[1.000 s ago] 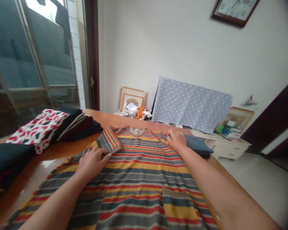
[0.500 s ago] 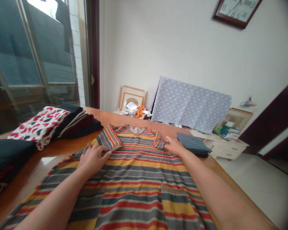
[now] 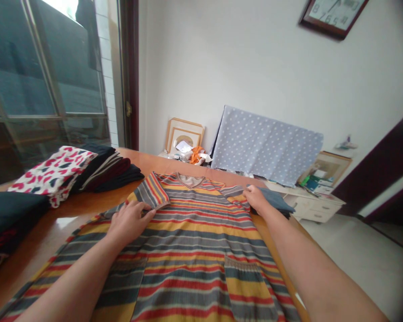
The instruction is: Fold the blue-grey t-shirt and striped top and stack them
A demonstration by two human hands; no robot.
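Striped dress (image 3: 195, 241) lies flat, front up, on the wooden surface (image 3: 83, 210), neckline away from the person. Left hand (image 3: 129, 219) rests open, palm down, by the folded-in left sleeve. Right hand (image 3: 257, 199) has fingers curled at the right sleeve's edge; can't tell if pinching. Risk: a hard sideways tug could skew the dress or shove the folded blue cloth (image 3: 277, 201) off the edge. Vs 0.5 s ago: right sleeve was folded in, now spread out w/ right hand farther out; left hand same.

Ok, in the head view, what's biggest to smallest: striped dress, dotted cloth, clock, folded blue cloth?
1. The dress, though it is nearest.
2. The dotted cloth.
3. The clock and the blue cloth look alike, and the clock is cut off, so no ranking.
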